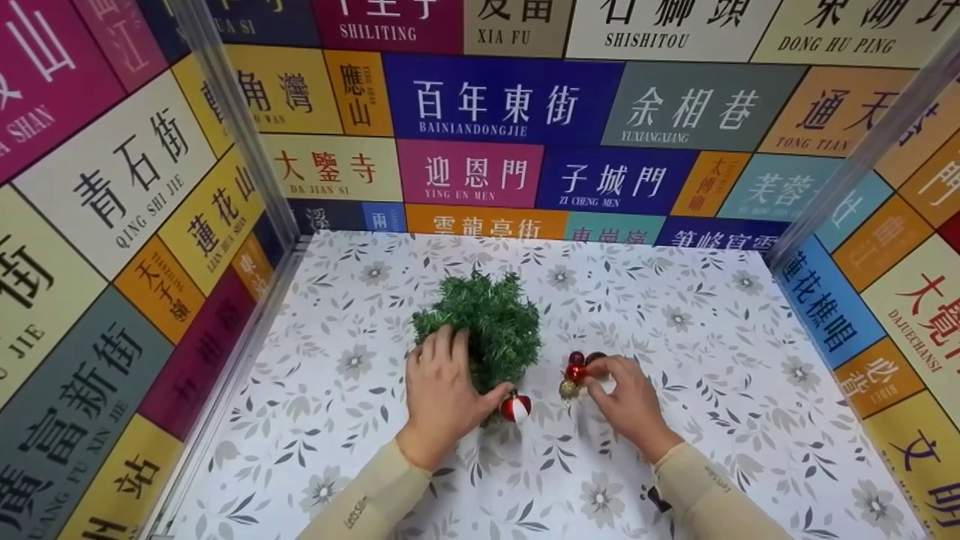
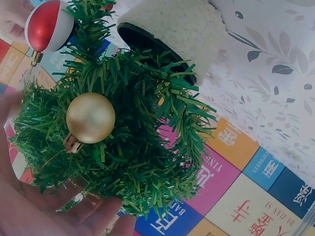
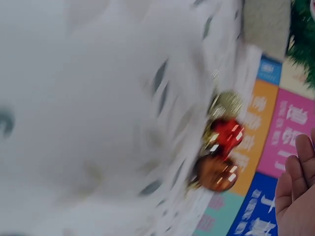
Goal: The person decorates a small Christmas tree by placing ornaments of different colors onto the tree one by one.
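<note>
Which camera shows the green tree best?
The left wrist view: the green tree is large, its needles distinct. The head view shows it smaller, partly covered by the left hand; the right wrist view catches only part.

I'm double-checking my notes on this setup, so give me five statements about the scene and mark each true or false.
1. The left hand touches the green tree. True.
2. Both forearms are bare. False: beige sleeves cover them.
3. A gold ball shows against the tree in the left wrist view. True.
4. The work surface is solid black. False: the table is white with leaves and flowers.
5. Small shiny ornaments lie by the right hand. True.
</note>
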Tool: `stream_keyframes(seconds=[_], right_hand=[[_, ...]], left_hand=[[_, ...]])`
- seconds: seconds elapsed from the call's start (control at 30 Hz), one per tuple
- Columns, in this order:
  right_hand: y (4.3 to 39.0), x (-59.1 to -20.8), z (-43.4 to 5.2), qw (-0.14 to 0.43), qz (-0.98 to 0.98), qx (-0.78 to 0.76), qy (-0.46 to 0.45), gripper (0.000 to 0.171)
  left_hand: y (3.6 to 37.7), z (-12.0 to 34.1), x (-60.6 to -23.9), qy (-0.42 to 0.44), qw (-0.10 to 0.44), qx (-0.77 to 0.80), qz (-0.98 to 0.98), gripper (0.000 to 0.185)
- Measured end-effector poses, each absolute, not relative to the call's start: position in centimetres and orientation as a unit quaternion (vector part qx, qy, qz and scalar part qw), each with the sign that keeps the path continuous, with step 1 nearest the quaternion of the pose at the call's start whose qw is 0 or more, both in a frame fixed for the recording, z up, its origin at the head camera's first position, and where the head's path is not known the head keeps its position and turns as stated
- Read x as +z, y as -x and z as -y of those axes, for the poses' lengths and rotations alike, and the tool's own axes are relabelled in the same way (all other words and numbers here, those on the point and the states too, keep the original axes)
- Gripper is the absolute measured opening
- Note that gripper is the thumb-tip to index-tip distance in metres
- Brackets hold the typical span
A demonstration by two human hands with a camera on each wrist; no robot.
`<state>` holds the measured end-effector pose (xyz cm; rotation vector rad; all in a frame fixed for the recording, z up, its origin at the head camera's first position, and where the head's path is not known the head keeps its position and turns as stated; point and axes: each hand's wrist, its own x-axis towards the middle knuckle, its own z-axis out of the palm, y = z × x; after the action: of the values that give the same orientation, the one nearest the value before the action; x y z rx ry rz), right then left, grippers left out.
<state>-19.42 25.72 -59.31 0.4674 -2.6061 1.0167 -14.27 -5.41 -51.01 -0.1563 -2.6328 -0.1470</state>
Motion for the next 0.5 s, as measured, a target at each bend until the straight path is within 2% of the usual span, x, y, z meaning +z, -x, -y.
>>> stream_keyframes(seconds=[0.2,0.5], right_hand=[[20.7,-60.3,-28.1,0.131,0.929,0.319,-0.133,0.022],[22.9,-61.2,-29.8,0.101,0.954,0.235,-0.157,0.051]], left_hand=[[14.3,5.4,-51.1,0.054,0.242,-0.040,0.968,0.118],[14.2,5.2,-51.2,0.047,0.216,-0.024,0.975,0.120]])
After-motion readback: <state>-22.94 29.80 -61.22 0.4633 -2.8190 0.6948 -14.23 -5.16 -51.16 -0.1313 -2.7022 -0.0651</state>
